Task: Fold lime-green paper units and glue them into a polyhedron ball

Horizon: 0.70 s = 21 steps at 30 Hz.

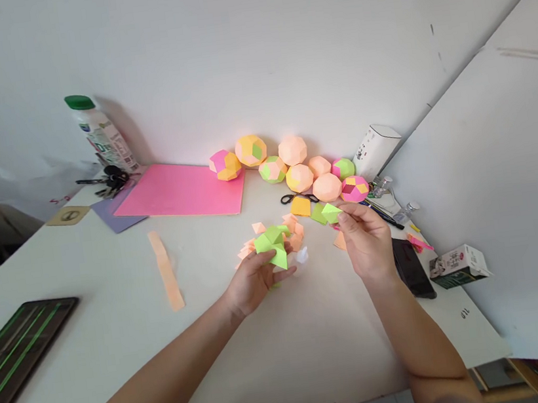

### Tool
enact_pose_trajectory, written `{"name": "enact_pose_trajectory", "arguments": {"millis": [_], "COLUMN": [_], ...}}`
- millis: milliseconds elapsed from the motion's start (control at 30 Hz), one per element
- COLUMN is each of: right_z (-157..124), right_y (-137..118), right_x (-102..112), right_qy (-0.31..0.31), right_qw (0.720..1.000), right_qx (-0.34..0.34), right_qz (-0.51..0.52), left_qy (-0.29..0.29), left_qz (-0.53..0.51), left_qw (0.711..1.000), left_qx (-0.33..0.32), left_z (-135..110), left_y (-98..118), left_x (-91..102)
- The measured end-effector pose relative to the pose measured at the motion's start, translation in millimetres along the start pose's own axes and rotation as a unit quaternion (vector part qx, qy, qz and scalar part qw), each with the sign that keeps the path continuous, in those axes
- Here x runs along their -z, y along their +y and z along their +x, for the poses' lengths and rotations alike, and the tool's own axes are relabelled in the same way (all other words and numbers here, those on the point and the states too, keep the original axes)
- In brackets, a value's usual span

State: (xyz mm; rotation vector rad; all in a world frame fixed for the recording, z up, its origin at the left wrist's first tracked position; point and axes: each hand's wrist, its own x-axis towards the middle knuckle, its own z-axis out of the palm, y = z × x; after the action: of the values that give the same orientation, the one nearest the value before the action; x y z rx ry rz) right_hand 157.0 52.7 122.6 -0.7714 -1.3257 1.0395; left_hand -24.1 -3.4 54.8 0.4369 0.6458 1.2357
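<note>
My left hand (257,275) is closed around a green folded-paper assembly (271,246), gripping it between thumb and fingers. Between the thumb and fingers of my right hand (366,238) is a small green folded paper piece (331,213), held apart from the assembly. Loose peach folded paper pieces (295,230) lie in a heap just behind my left hand. A crumpled white scrap (302,254) rests beside its fingertips. Yellow paper squares (301,206) and a green paper square (318,213) lie behind, between the two hands.
Several folded paper balls (299,178) line the wall behind black scissors (291,198). A pink sheet (188,189), bottle (104,137) and keys (114,177) stand or lie back left. A peach strip (166,271) and tablet (21,353) are left; a phone (413,268) and carton (458,266) right.
</note>
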Motion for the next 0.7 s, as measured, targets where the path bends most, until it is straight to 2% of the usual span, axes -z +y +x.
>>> {"name": "enact_pose_trajectory", "arguments": {"millis": [167, 233, 300, 367, 467, 533, 600, 700], "right_z": [10, 9, 2, -11, -33, -45, -50, -50], "right_y": [-38, -54, -61, -58, -36, -19, -8, -2], "right_x": [-12, -19, -27, -36, -50, -58, -63, -67], "right_qy": [-0.031, -0.042, -0.052, -0.084, -0.151, -0.168, -0.184, -0.182], "right_qw": [0.998, 0.996, 0.997, 0.995, 0.977, 0.957, 0.937, 0.921], "right_qx": [0.05, 0.07, 0.065, 0.022, -0.132, -0.213, -0.265, -0.305], "right_qz": [-0.029, -0.034, 0.003, 0.046, 0.074, 0.102, 0.13, 0.162], "left_qy": [0.032, 0.03, 0.016, 0.002, -0.014, -0.027, -0.047, -0.069], "left_qz": [0.063, 0.067, 0.066, 0.063, 0.065, 0.072, 0.08, 0.081], "left_qw": [0.997, 0.996, 0.996, 0.995, 0.993, 0.991, 0.989, 0.988], "left_qx": [-0.041, -0.044, -0.054, -0.072, -0.096, -0.109, -0.117, -0.113], "left_z": [-23, -35, -46, -56, -63, -65, -65, -65], "left_y": [16, 19, 21, 22, 23, 23, 23, 24], "left_x": [5.7, 8.3, 10.5, 12.3, 15.2, 17.1, 18.4, 18.2]}}
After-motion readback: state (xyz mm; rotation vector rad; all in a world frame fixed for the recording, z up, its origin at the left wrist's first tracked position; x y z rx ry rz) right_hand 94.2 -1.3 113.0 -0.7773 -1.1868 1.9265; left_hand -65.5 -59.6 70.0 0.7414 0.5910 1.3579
